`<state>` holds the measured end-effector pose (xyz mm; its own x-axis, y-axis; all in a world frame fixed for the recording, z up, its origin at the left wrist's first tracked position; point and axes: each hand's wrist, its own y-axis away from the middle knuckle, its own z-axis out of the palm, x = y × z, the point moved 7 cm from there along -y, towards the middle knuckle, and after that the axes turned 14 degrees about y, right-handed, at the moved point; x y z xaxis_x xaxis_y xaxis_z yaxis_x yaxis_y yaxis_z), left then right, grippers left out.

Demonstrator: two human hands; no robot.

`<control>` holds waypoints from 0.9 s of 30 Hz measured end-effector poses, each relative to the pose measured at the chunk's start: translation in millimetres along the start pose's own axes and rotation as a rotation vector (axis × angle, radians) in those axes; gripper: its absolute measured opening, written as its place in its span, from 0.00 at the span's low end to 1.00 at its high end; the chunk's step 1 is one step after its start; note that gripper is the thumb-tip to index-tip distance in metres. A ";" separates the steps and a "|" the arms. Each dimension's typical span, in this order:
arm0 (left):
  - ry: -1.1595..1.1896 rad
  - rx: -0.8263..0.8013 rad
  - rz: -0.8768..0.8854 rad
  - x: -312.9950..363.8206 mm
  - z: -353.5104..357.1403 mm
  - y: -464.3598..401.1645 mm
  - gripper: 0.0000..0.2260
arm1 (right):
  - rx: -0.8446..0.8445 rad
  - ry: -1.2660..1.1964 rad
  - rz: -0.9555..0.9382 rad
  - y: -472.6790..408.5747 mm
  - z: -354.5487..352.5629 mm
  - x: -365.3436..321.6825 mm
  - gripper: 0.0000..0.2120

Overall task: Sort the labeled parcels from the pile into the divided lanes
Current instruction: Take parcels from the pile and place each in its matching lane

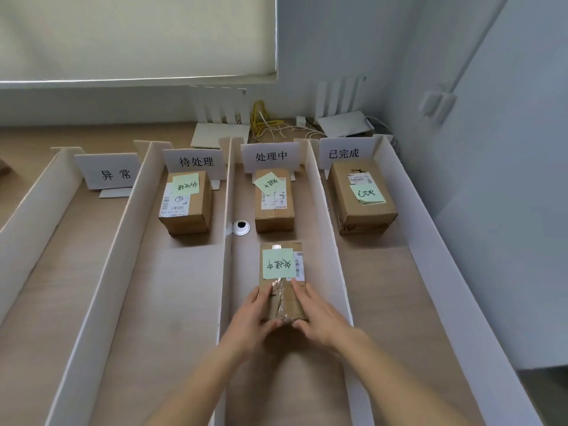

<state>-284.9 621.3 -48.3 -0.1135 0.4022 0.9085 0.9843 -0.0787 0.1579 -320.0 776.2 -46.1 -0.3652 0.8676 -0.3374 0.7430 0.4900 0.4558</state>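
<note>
My left hand (249,318) and right hand (319,315) grip the parcel (281,272) from both sides in the 处理中 lane (246,259)

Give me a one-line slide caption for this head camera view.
Both hands, left hand and right hand, hold a parcel in the 处理中 lane, behind another parcel.

Near end of the tape-wrapped brown cardboard parcel (281,281) was covered by both hands, small print on its white shipping label (299,265) too fine to read, brown box (3,168) at left cut by the edge.
</note>
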 end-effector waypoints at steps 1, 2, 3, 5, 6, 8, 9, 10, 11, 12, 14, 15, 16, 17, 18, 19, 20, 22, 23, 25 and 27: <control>0.008 0.014 0.007 -2.5 -0.4 -5.0 0.36 | 0.009 -0.006 0.001 -4.9 0.1 1.5 0.45; 0.013 0.028 0.011 -5.5 -1.5 -9.8 0.36 | 0.019 -0.010 0.001 -10.4 -0.4 3.0 0.44; 0.013 0.040 0.017 -7.8 -3.0 -14.2 0.36 | 0.025 -0.015 0.000 -15.8 -1.5 4.1 0.44; 0.005 0.059 0.025 -11.2 -7.0 -21.6 0.37 | 0.030 -0.025 -0.007 -26.2 -4.2 4.5 0.44; 0.005 0.068 0.024 -12.6 -9.1 -24.8 0.37 | 0.027 -0.025 -0.010 -30.7 -5.2 4.4 0.44; 0.014 0.083 0.029 -13.9 -12.3 -31.0 0.37 | 0.023 -0.012 -0.014 -38.3 -7.6 3.8 0.44; 0.019 0.090 0.030 -13.4 -13.7 -34.0 0.37 | 0.020 -0.006 -0.013 -41.4 -9.5 3.6 0.44; 0.020 0.097 0.030 -12.6 -15.3 -37.4 0.37 | 0.017 0.000 -0.011 -45.0 -10.9 4.2 0.44; 0.024 0.104 0.030 -12.4 -16.8 -41.1 0.37 | 0.016 0.006 -0.010 -48.3 -12.5 4.9 0.43; 0.025 0.110 0.028 -12.3 -18.5 -45.0 0.36 | 0.015 0.012 -0.008 -51.8 -14.0 5.7 0.43; 0.020 0.116 0.025 -12.1 -21.7 -51.5 0.36 | 0.016 0.021 -0.003 -57.5 -15.7 6.8 0.43; 0.024 0.118 0.023 -12.7 -22.8 -54.4 0.36 | 0.018 0.022 0.000 -59.8 -16.3 7.1 0.43; 0.034 0.120 0.019 -14.3 -23.6 -56.9 0.36 | 0.017 0.020 0.005 -62.2 -16.4 7.5 0.43; 0.047 0.125 0.016 -15.8 -24.3 -58.3 0.36 | 0.016 0.018 0.008 -64.1 -16.4 7.7 0.43; 0.060 0.132 0.015 -16.8 -24.9 -59.3 0.36 | 0.017 0.018 0.007 -66.5 -16.4 7.9 0.43; 0.067 0.138 0.019 -17.0 -25.7 -60.1 0.36 | 0.017 0.020 0.004 -68.0 -17.0 8.0 0.43; 0.069 0.143 0.026 -16.9 -26.1 -61.4 0.36 | 0.018 0.025 0.002 -69.6 -17.5 8.4 0.43; 0.063 0.147 0.029 -18.1 -26.5 -64.4 0.36 | 0.016 0.031 0.005 -72.1 -18.3 9.8 0.44; 0.059 0.149 0.027 -18.1 -26.5 -65.4 0.36 | 0.014 0.028 0.009 -73.1 -18.3 10.4 0.44; 0.057 0.152 0.019 -17.6 -26.4 -66.8 0.36 | 0.015 0.024 0.012 -74.9 -18.3 11.3 0.44; 0.055 0.152 0.014 -18.8 -26.3 -67.9 0.36 | 0.010 0.027 0.010 -76.8 -18.1 11.4 0.44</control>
<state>-353.2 595.1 -66.0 -0.1030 0.3512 0.9306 0.9944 0.0569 0.0886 -391.4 749.9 -70.1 -0.3723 0.8746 -0.3105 0.7525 0.4803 0.4507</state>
